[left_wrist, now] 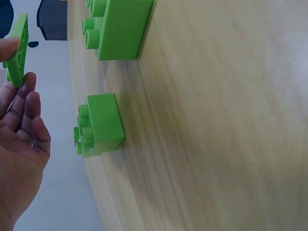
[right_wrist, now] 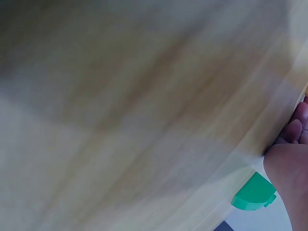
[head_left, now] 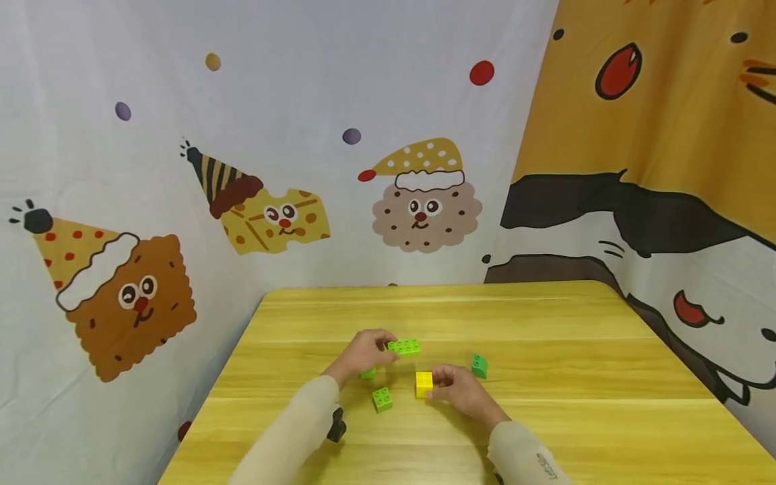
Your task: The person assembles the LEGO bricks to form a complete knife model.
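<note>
My left hand [head_left: 366, 351] pinches a flat lime-green building plate [head_left: 406, 347] with studs between thumb and fingers; in the left wrist view the plate [left_wrist: 19, 55] is tilted and held up off the table. My right hand [head_left: 462, 392] grips a yellow building block [head_left: 424, 385] by its right side, thumb at the near edge. Only a sliver of yellow shows past the right fingers [right_wrist: 300, 115] in the right wrist view. Between my forearms a lime-green studded block [head_left: 382, 400] sits on the table. Another lime-green block [head_left: 368, 372] is partly covered by my left hand.
A darker green curved block [head_left: 479, 366] stands just beyond my right hand. The wooden table [head_left: 545, 323] reaches back to a curtain [head_left: 339, 87] printed with cartoon figures. A black wrist device [head_left: 336, 426] hangs at my left sleeve.
</note>
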A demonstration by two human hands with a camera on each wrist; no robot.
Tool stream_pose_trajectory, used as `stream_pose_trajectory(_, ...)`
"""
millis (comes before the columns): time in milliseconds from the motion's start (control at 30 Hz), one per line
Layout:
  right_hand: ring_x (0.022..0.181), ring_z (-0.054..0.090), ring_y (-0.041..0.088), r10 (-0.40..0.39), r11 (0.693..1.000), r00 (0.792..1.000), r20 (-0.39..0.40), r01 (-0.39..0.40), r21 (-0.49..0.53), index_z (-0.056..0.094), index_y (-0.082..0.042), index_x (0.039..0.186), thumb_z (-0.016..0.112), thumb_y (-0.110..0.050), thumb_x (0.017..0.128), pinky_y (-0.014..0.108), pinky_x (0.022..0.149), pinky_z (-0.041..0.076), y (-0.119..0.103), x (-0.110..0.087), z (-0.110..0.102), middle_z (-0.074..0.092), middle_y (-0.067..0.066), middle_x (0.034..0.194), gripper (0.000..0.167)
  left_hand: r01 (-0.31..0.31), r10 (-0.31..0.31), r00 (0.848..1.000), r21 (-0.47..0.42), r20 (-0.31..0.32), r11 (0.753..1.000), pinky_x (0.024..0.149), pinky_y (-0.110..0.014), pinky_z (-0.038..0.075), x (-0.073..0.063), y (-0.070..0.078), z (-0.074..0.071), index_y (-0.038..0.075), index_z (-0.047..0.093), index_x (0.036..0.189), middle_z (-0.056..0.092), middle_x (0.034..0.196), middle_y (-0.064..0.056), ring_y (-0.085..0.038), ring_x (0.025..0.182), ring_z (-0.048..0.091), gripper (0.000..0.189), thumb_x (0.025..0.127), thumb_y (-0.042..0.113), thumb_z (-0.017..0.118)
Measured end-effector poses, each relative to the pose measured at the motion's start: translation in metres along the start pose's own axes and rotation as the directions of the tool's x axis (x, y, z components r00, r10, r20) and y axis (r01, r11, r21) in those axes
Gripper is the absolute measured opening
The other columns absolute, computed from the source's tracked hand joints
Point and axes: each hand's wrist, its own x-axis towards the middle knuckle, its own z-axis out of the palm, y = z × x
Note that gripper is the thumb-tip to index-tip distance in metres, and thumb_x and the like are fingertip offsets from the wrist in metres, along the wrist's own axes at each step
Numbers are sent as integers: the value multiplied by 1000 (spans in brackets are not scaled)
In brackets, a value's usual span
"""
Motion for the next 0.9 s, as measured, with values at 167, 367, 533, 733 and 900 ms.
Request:
stream_pose_trajectory(167,93,55,21,-2,1000,1000,-3,2,-3,69,-6,112,80,-15,84,35,82,47,-1,1,0,67,2,105,31,-14,14,1000,-1,15,1000,75,-37,47,-5,3,-2,17,70,115,62,97,2,-20,91,53,29,88,25,78)
stream_pose_trajectory(367,94,56,20,0,1000,1000,0,0,-4,69,-7,111,80,-14,84,37,85,47,-3,3,0,68,1,105,29,-60,60,997,-9,40,998,74,-35,47,-9,2,1,17,71,117,63,98,4,-19,91,55,32,88,27,78)
stream_pose_trajectory(533,96,57,20,0,1000,1000,0,0,-15,70,-8,110,80,-15,84,41,87,47,-2,3,1,67,0,106,29,-97,95,994,34,48,995,76,-33,48,-11,3,6,16,72,116,64,100,7,-16,91,55,32,87,29,78)
stream_pose_trajectory(733,93,57,20,-11,1000,1000,-2,11,4,70,-6,111,80,-14,84,37,84,47,-1,3,2,68,1,105,30,-111,108,993,55,48,992,77,-33,48,-12,3,12,17,74,114,66,103,8,-16,93,56,31,86,29,79)
stream_pose_trajectory(900,89,56,20,-29,999,1000,1,29,14,70,-4,109,80,-12,84,35,80,47,-2,1,2,68,3,103,29,-130,125,990,80,64,988,77,-32,49,-12,-1,19,21,75,110,67,103,12,-16,94,57,28,85,33,80)
